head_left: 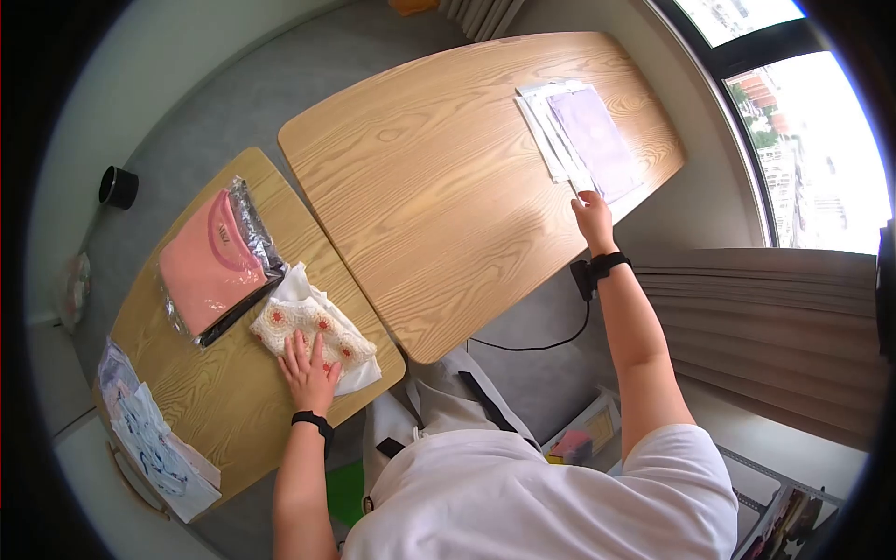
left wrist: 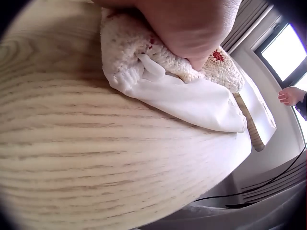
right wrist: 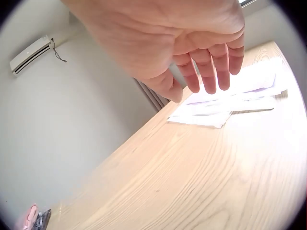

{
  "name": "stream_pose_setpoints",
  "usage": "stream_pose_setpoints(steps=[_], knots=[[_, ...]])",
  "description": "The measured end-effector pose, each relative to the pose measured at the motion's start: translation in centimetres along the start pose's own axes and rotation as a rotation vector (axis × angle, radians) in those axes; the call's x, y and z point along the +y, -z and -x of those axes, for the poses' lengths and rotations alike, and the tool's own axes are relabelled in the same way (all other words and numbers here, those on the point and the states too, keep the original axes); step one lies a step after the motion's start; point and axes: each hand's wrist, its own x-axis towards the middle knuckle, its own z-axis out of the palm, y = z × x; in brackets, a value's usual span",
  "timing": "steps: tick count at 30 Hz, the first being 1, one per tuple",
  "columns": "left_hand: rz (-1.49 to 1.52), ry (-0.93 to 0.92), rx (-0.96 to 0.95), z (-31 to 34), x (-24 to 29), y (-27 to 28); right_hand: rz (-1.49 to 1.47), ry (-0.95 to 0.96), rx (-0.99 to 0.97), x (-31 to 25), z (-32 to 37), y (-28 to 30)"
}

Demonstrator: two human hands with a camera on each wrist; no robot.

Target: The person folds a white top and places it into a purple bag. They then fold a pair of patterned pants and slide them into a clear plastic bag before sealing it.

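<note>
Possibly, dragging the left hand (head_left: 311, 378), splayed on the crocheted cloth (head_left: 284, 321) at eight o'clock in the head view, could bunch it, while the right hand (head_left: 595, 222), fingers loosely apart, might brush the packets (head_left: 593, 135) askew between one and two o'clock

Looks like pale, smooth wood with a low sheen on the larger table (head_left: 411, 187), and like yellower, visibly grained wood on the smaller table (head_left: 191, 378). Shines as clear, wrinkled plastic around the pink garment (head_left: 205, 266), itself matt, soft-looking cloth. Shows rough, nubbly crochet texture in the cream piece with red flowers (head_left: 308, 331), against smooth, matt fabric in the white cloth (head_left: 359, 376) beneath. Catches light on the smooth lilac packet (head_left: 593, 140); cannot be told as paper or plastic. Appears as matt, pleated cloth in the curtain (head_left: 765, 327) and matt, plastic-looking on the black bin (head_left: 119, 188).
</note>
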Motion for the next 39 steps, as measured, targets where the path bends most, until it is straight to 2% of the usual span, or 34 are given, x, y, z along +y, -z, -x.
stream_pose_setpoints(steps=[2,8,11,14,18,21,25,27,29,36,39], knots=[[-0.051,-0.005,-0.019,0.0,0.1,0.1,0.072,0.026,0.053,3.6,-4.0,-0.7],[-0.112,-0.01,-0.08,-0.3,0.2,-0.2,0.312,-0.075,0.057,7.6,-9.8,-1.9],[-0.147,0.001,-0.114,-0.4,0.2,-0.2,0.358,0.193,0.146,8.2,-10.9,-2.5],[-0.16,-0.005,-0.12,-0.3,0.1,-0.3,0.502,0.136,0.144,7.3,-11.3,-2.8],[-0.188,0.011,-0.151,-0.4,0.3,-0.3,0.42,0.027,0.034,9.4,-13.1,-4.4],[-0.187,0.022,-0.173,-0.5,0.5,0.0,0.425,0.015,0.041,10.5,-13.8,-4.6],[-0.178,0.045,-0.203,-0.5,0.6,0.0,0.408,0.031,0.078,10.0,-13.5,-3.5],[-0.215,0.036,-0.179,-0.5,0.5,-0.1,0.474,0.004,-0.015,9.4,-13.3,-3.1],[-0.22,0.025,-0.168,-0.4,0.4,-0.2,0.483,0.021,-0.006,8.8,-13.0,-2.9],[-0.228,0.001,-0.127,-0.4,0.6,-0.1,0.551,0.062,-0.023,10.2,-14.5,-5.1],[-0.203,0.067,-0.203,-0.6,0.9,0.3,0.52,0.065,0.013,10.5,-14.4,-4.9]])
